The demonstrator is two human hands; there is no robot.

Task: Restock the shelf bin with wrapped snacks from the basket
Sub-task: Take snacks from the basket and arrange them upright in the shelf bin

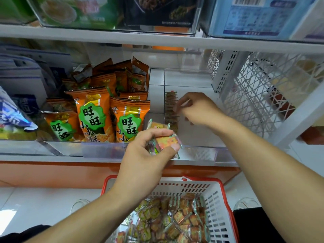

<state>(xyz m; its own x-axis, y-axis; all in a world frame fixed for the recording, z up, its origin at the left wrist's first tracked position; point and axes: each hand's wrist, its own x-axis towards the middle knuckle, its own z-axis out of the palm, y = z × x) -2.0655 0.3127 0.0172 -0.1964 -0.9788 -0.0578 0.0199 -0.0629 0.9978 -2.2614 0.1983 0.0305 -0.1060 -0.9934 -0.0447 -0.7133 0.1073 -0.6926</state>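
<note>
A clear shelf bin (pixel 198 153) holds a row of wrapped snacks (pixel 171 109) standing on edge along its left wall. My right hand (pixel 201 109) is inside the bin beside that row, fingers curled, pinching a wrapped snack against the row's right side. In front of the bin, my left hand (pixel 145 155) grips a small stack of wrapped snacks (pixel 166 142) with orange and green wrappers. Below stands a white basket with a red rim (pixel 226 199), where many loose wrapped snacks (pixel 175 218) lie.
Orange snack bags (pixel 94 113) fill the bin to the left. A white lattice basket (pixel 259 92) stands on the shelf to the right. Blue-and-white bags (pixel 10 111) sit at far left. Another shelf of boxed goods (pixel 157 13) hangs overhead.
</note>
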